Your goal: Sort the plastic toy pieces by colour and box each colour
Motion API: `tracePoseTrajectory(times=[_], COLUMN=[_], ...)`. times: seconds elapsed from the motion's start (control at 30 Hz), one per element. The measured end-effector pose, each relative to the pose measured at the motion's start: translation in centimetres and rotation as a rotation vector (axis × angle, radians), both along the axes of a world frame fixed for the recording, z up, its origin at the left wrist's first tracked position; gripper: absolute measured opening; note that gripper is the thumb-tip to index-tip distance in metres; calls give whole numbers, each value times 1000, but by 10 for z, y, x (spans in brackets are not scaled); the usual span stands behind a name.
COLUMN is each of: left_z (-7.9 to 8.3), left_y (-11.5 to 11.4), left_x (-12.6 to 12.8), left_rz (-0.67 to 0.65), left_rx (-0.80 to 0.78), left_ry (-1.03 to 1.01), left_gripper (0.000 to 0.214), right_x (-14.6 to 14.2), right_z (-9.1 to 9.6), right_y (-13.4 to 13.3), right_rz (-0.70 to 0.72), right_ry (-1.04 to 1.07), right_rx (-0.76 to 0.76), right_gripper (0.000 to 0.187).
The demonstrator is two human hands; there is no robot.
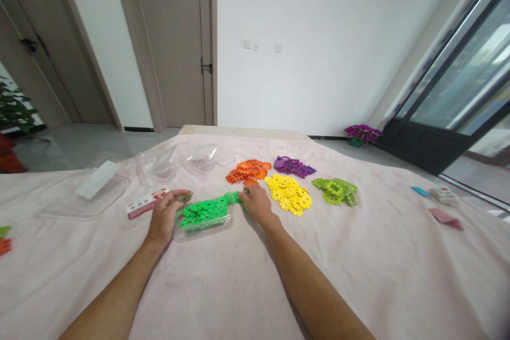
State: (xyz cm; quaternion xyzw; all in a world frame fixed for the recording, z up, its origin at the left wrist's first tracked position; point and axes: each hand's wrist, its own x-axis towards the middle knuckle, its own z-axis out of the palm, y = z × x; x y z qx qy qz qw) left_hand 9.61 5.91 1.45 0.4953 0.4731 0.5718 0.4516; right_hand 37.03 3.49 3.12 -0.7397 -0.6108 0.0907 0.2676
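Note:
A clear plastic tray [223,224] holds a heap of bright green snowflake pieces [203,211] on the pink cloth in front of me. My left hand [165,215] grips the tray's left rim, fingers curled over the edge. My right hand [257,203] rests at the tray's right end, its fingers closed on green pieces there. Just beyond lie sorted heaps: orange pieces [247,170], purple pieces [292,167], yellow pieces [289,194] and lime green pieces [337,190].
Several empty clear trays [157,166] and a lid with a white block [98,179] lie at the back left, beside a red and white card [142,203]. Small packets [444,195] sit at the right. Loose pieces [5,239] lie at the far left edge.

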Motion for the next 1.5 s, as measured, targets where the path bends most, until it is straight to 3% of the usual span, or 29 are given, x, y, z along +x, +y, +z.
tracePoseTrajectory(times=[0.17,0.33,0.53,0.7,0.83,1.0,1.1,1.2,1.33,1.5], left_z=[-1,-3,-3,-3,-2,2,4,5,5,2], left_y=[3,3,3,5,4,3,1,0,0,3], left_x=[0,-1,-2,-1,-1,1,2,3,3,1], left_rz=[-3,-20,-51,-81,-100,-132,-138,-133,-127,-121], left_rx=[-18,2,11,11,33,47,50,44,55,87], left_ry=[-23,-10,12,0,21,44,38,38,52,91], left_gripper=[36,34,34,33,32,32,33,34,32,31], right_x=[-13,-14,-7,4,1,-25,-33,-21,9,20], right_z=[12,18,-2,-15,-1,35,49,57,57,51], right_y=[15,21,18,26,27,15,5,-1,-4,-6], right_rz=[37,90,94,18,-47,197,330,281,182,186], right_ry=[-177,-101,54,350,701,900,712,318,-75,-238], right_rx=[-156,-273,-113,98,271,272,237,195,-67,-388], right_gripper=[45,35,27,24,32,37,30,20,22,38])
